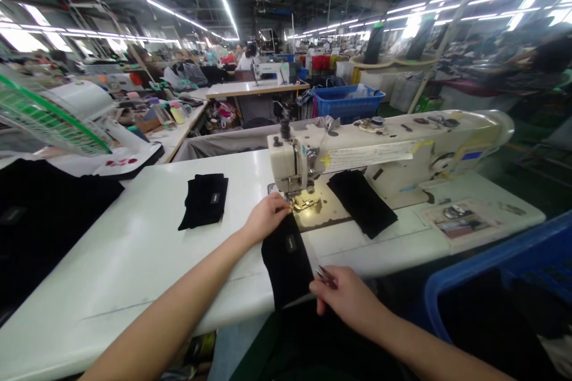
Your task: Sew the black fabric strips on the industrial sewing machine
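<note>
A black fabric piece (288,262) with a small grey label hangs over the table's front edge, its far end under the sewing machine's (292,161) needle area. Pinched at its upper left corner, right beside the presser foot, is my left hand (267,216), closed on the cloth. My right hand (346,294) is closed around a small pointed metal tool (325,275), whose tips stick out toward the fabric; whether it is snips or tweezers I cannot tell. That hand is by the cloth's lower right edge; contact with it is unclear.
A folded black piece with a label (204,200) lies on the left of the white table (156,250). More black pieces (363,202) are stacked right of the needle. A blue basket (431,297) stands at lower right, a fan (49,113) and black cloth (40,220) at left.
</note>
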`<state>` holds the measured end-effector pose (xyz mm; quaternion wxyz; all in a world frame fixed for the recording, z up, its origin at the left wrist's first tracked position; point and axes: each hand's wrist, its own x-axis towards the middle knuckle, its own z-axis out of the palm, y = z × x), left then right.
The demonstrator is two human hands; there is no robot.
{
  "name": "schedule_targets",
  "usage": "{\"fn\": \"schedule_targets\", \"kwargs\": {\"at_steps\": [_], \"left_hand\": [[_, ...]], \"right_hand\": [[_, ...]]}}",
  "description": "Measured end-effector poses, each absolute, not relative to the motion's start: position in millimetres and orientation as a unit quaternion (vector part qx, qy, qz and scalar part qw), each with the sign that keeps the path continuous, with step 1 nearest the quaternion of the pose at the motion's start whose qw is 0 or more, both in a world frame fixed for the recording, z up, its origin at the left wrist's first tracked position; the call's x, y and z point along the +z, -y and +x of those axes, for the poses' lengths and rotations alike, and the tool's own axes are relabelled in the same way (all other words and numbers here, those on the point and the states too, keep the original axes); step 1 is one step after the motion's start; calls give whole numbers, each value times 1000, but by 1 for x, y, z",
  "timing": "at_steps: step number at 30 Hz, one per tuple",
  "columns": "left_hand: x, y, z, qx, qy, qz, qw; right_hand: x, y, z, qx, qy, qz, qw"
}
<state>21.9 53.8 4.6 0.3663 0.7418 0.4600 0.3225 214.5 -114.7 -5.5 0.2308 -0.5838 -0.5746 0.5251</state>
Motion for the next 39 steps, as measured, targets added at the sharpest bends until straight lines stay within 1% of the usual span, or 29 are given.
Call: {"fn": "schedule_targets", "kwargs": {"at_steps": [2, 3, 6, 8, 10, 16, 21, 29, 35, 39], "left_hand": [[1, -50, 22, 320, -441, 775, 319], [0, -46, 20, 319, -433, 796, 278], [-1, -31, 12, 301, -391, 858, 146], [-2, -20, 8, 281, -351, 885, 122], [-4, -13, 7, 261, -325, 900, 126], [-10, -16, 4, 219, -326, 913, 113], [-8, -28, 3, 218, -321, 915, 110], [-12, -35, 3, 246, -316, 905, 140], [-17, -38, 3, 253, -303, 913, 106], [-17, -37, 4, 253, -302, 914, 93]], "right_hand": [[-10, 118, 217, 424, 642, -602, 214], [-12, 118, 220, 358, 689, -594, 211], [-16, 117, 233, 172, 834, -474, 224], [-18, 113, 239, 91, 891, -381, 230], [-18, 109, 241, 47, 912, -335, 232], [-17, 100, 241, 14, 923, -299, 243], [-23, 96, 240, 21, 918, -318, 237], [-27, 95, 237, 32, 911, -330, 245], [-28, 93, 238, 8, 898, -327, 294], [-26, 92, 237, 0, 896, -325, 303]]}}
